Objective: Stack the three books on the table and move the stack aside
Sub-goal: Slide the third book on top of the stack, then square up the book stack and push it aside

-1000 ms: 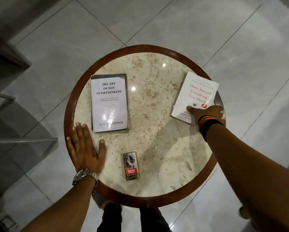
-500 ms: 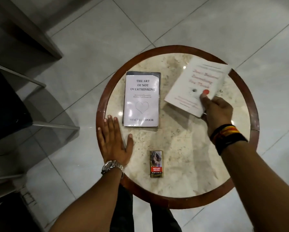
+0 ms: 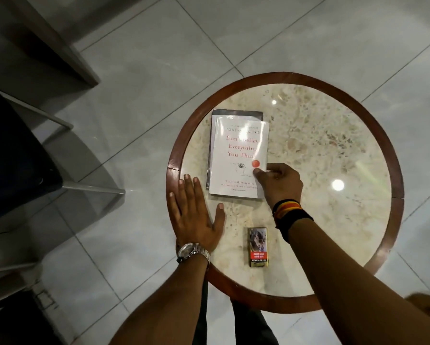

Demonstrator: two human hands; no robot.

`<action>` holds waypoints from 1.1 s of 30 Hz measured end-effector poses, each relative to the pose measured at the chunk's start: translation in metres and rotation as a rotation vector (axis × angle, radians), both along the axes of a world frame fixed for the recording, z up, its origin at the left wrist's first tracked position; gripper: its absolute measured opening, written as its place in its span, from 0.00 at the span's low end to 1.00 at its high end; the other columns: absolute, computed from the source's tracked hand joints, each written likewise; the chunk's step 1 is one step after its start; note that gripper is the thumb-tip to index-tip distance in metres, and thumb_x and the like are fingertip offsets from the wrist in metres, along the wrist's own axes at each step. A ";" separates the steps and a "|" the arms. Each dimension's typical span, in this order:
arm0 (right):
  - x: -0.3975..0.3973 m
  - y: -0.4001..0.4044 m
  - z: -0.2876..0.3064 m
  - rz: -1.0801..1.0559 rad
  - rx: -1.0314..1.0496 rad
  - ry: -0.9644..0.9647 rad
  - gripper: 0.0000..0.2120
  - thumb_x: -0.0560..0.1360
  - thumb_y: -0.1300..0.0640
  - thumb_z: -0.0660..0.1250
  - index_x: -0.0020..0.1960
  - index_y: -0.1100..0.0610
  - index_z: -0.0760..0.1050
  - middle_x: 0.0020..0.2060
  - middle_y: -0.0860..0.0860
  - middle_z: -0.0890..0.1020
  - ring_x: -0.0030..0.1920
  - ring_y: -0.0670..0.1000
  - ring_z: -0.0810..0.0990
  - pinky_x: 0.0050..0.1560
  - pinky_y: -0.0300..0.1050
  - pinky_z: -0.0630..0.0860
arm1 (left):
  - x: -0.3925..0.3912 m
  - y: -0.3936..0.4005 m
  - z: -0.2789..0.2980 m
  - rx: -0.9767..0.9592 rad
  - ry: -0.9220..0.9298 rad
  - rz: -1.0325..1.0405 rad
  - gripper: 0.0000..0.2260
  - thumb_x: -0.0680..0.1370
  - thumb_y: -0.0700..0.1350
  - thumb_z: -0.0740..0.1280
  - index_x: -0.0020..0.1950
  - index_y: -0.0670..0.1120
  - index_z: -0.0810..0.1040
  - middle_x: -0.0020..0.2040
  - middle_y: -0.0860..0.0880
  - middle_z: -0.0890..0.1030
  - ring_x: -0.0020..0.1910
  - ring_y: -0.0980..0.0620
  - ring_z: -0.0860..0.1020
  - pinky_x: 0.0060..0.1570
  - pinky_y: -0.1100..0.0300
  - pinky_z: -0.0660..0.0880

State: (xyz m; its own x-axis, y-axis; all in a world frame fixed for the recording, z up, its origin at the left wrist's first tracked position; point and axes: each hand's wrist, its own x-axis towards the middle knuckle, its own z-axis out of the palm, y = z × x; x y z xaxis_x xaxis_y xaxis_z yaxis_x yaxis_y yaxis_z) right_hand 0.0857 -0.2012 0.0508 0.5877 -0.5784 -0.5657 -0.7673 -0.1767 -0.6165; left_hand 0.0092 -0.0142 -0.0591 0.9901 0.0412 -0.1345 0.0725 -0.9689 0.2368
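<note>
- White book [image 3: 239, 155], red title "Don't Believe Everything You Think", lies on top of a darker book [image 3: 237, 112]; only the lower one's far edge and left edge peek out. Offset a bit, not squared.
- Right hand [image 3: 280, 184] pinches the white book's near right corner, thumb on the cover, other fingers curled at or under the edge. Looks like it is setting the book down or nudging it into line; release not yet made.
- Left hand [image 3: 196, 215] flat on the table [image 3: 333, 150], fingers spread and straight, gripping nothing. Probably bracing the body or steadying the top, just beside the stack, not touching it.
- Only two books visible; a third cannot be seen. Stack sits left of centre, near the rim.
- Small packet [image 3: 258, 247] with a red label lies alone near the front edge, well apart from the books.
- Table: round, mottled beige stone with a brown wood rim, glossy with lamp reflections. Slick, so books should slide easily.
- Room: pale large floor tiles [image 3: 159, 70]; dark chair [image 3: 15, 150] with metal frame to the left.
</note>
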 end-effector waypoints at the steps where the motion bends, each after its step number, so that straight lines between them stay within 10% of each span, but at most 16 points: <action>1: 0.000 0.001 0.002 0.002 -0.042 -0.011 0.18 0.72 0.47 0.77 0.58 0.55 0.82 0.49 0.50 0.85 0.50 0.53 0.84 0.56 0.50 0.81 | 0.000 0.000 0.001 -0.015 0.004 0.003 0.42 0.81 0.69 0.50 0.88 0.47 0.45 0.89 0.46 0.47 0.88 0.45 0.46 0.86 0.38 0.46; 6: 0.013 0.007 0.006 0.065 -0.054 -0.026 0.27 0.76 0.46 0.72 0.71 0.58 0.75 0.67 0.55 0.80 0.65 0.57 0.80 0.65 0.50 0.76 | 0.007 -0.005 0.023 -0.315 0.013 0.071 0.38 0.83 0.69 0.46 0.88 0.50 0.47 0.89 0.51 0.47 0.88 0.52 0.43 0.86 0.45 0.39; 10: 0.030 0.020 0.007 0.083 -0.020 -0.044 0.18 0.78 0.52 0.69 0.65 0.58 0.78 0.61 0.55 0.84 0.53 0.54 0.82 0.52 0.43 0.73 | 0.046 -0.030 0.064 -0.636 0.162 0.272 0.31 0.86 0.60 0.51 0.87 0.51 0.53 0.87 0.47 0.58 0.87 0.47 0.53 0.85 0.39 0.55; 17: 0.052 0.015 0.006 -0.037 0.129 0.097 0.20 0.75 0.56 0.73 0.65 0.62 0.78 0.59 0.58 0.84 0.57 0.61 0.84 0.62 0.55 0.81 | 0.122 -0.059 0.100 -0.714 0.397 0.569 0.28 0.85 0.53 0.62 0.84 0.46 0.63 0.79 0.43 0.68 0.79 0.40 0.67 0.77 0.39 0.70; 21: 0.058 0.001 0.007 -0.055 0.333 0.057 0.02 0.75 0.63 0.74 0.44 0.60 0.81 0.44 0.56 0.86 0.40 0.56 0.83 0.37 0.42 0.82 | 0.146 -0.035 0.101 -1.047 0.543 0.732 0.18 0.80 0.53 0.73 0.66 0.45 0.83 0.63 0.44 0.86 0.60 0.42 0.85 0.60 0.45 0.84; 24: 0.060 -0.007 0.020 -0.011 0.410 -0.035 0.15 0.75 0.63 0.75 0.61 0.62 0.79 0.55 0.58 0.86 0.52 0.60 0.86 0.55 0.55 0.84 | 0.153 -0.023 0.113 -1.180 0.629 0.651 0.13 0.81 0.50 0.73 0.59 0.42 0.85 0.50 0.47 0.88 0.44 0.49 0.87 0.31 0.64 0.82; 27: 0.059 -0.013 0.039 0.132 0.311 -0.195 0.23 0.76 0.59 0.74 0.67 0.57 0.71 0.59 0.55 0.83 0.57 0.55 0.85 0.57 0.52 0.83 | 0.156 -0.017 0.125 -1.193 0.460 0.447 0.14 0.83 0.50 0.70 0.64 0.44 0.79 0.57 0.48 0.85 0.55 0.48 0.86 0.41 0.63 0.83; 33: 0.039 -0.011 0.052 0.320 0.020 -0.480 0.19 0.80 0.58 0.68 0.68 0.56 0.67 0.60 0.48 0.80 0.61 0.50 0.80 0.60 0.45 0.81 | 0.138 -0.027 0.142 -1.106 0.073 0.155 0.20 0.85 0.46 0.67 0.76 0.47 0.70 0.61 0.59 0.79 0.54 0.78 0.78 0.44 0.75 0.80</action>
